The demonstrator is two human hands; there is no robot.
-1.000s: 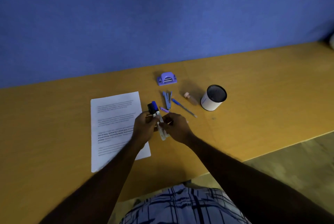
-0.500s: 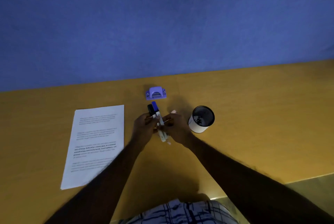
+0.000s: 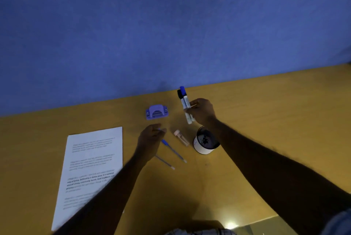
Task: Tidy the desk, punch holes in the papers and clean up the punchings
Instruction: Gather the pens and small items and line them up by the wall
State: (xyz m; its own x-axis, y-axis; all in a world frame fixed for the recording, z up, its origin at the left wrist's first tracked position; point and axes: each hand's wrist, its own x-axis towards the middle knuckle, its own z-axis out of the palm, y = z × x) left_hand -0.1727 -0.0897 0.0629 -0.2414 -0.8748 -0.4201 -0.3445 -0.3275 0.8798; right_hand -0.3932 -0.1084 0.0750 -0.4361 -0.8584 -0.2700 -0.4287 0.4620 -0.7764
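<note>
My right hand (image 3: 202, 111) is raised above the desk and grips two markers (image 3: 185, 104), one with a blue cap and one with a black cap, held upright over the pen cup (image 3: 203, 148). My left hand (image 3: 151, 140) hovers low over the desk, its fingers loosely curled near the staple remover, which it hides. Whether it holds anything I cannot tell. Two blue pens (image 3: 173, 150) lie just right of it. A purple hole punch (image 3: 156, 112) sits near the wall. The printed papers (image 3: 91, 166) lie at the left.
A small clear bottle with a pale cap (image 3: 180, 137) lies between the pens and the white cup. The yellow desk (image 3: 266, 121) runs along a blue wall. Its front edge shows at the lower right, above the floor.
My right hand has lifted the two markers away from my left hand and up over the cup. My left hand has let them go and dropped toward the desk. The camera has shifted.
</note>
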